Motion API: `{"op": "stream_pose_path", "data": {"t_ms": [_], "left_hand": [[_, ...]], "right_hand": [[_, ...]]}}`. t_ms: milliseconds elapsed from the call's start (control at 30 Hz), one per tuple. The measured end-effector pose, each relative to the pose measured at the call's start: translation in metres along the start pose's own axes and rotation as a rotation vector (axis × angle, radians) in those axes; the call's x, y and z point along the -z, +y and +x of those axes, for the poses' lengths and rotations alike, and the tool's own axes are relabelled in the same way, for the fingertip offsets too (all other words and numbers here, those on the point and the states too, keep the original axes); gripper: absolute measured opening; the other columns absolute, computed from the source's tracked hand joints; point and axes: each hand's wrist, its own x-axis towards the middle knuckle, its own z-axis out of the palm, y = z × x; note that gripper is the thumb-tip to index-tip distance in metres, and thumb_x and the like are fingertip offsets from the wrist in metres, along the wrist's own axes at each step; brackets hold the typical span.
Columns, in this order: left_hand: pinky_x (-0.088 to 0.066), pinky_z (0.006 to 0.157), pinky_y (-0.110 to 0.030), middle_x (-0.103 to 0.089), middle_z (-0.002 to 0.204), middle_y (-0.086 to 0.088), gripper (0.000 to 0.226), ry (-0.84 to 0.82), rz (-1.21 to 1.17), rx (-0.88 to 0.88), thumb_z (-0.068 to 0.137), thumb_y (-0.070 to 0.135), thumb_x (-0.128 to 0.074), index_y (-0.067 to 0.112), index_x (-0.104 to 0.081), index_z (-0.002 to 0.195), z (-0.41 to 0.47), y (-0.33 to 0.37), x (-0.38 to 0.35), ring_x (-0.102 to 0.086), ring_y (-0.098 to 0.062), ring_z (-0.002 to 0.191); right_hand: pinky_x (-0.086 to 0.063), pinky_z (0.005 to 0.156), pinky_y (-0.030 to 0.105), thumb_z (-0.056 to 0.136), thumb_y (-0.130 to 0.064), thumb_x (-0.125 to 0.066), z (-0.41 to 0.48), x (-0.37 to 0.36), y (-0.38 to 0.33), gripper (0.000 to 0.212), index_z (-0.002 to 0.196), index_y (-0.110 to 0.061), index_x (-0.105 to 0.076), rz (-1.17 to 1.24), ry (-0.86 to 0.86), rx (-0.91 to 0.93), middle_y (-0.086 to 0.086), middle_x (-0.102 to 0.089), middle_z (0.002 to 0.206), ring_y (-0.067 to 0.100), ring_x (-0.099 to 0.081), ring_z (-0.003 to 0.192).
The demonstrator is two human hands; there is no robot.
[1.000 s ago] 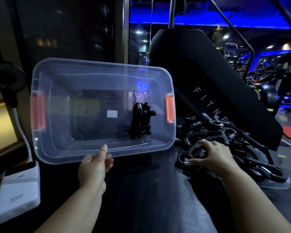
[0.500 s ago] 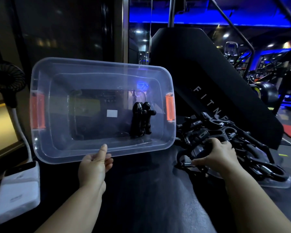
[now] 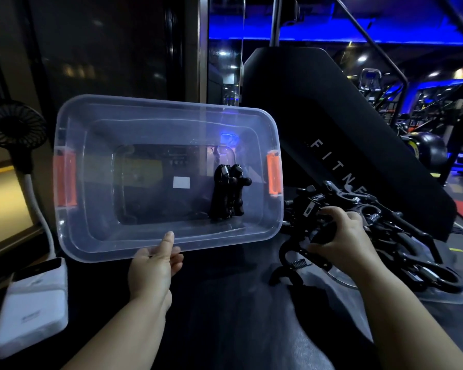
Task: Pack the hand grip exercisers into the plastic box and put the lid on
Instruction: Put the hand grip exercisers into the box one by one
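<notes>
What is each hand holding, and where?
The left hand holds the plastic box by its near rim. The right hand grips an exerciser by a handle.

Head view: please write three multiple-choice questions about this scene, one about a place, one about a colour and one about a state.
1. Where does the pile of loose exercisers lie?
A) to the right of the plastic box
B) to the left of it
C) inside it

2. What colour are the box latches?
A) blue
B) orange
C) white

3. What is the right hand doing?
A) resting flat on the table
B) holding a lid
C) gripping an exerciser in the pile

Answers:
1 A: the pile sits beyond the box's right end.
2 B: both end latches show orange.
3 C: its fingers curl round a black handle.
</notes>
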Motion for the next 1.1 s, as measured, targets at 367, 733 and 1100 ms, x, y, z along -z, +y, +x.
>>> {"op": "stream_pose_path", "data": {"t_ms": [367, 733, 1100], "left_hand": [[-0.05, 0.061, -0.027, -0.066, 0.079, -0.006, 0.024, -0.003, -0.004, 0.0, 0.085, 0.032, -0.069, 0.011, -0.055, 0.084, -0.002, 0.001, 0.0, -0.062, -0.017, 0.068], [-0.049, 0.06, -0.027, -0.066, 0.079, -0.007, 0.025, -0.003, -0.018, 0.014, 0.085, 0.031, -0.069, 0.012, -0.054, 0.084, -0.001, 0.001, 0.0, -0.062, -0.017, 0.068], [-0.051, 0.059, -0.026, -0.066, 0.077, -0.009, 0.032, -0.001, -0.043, -0.009, 0.087, 0.027, -0.068, 0.003, -0.052, 0.099, -0.002, 0.003, 0.0, -0.062, -0.017, 0.064]], "right_hand": [[-0.046, 0.07, 0.023, 0.066, -0.022, -0.087, -0.001, -0.01, -0.001, 0.081, 0.128, -0.037, -0.038, 0.173, 0.012, 0.015, -0.002, -0.062, 0.102, 0.013, -0.061, 0.088], [-0.049, 0.051, 0.016, 0.089, -0.015, -0.065, -0.002, -0.012, -0.002, 0.049, 0.123, -0.037, -0.038, 0.318, 0.009, 0.092, -0.003, -0.066, 0.083, 0.003, -0.065, 0.064], [-0.052, 0.055, 0.028, 0.093, -0.007, -0.059, -0.003, -0.005, -0.042, 0.049, 0.123, -0.039, -0.037, 0.65, 0.139, 0.201, 0.018, -0.063, 0.082, 0.02, -0.061, 0.063]]}}
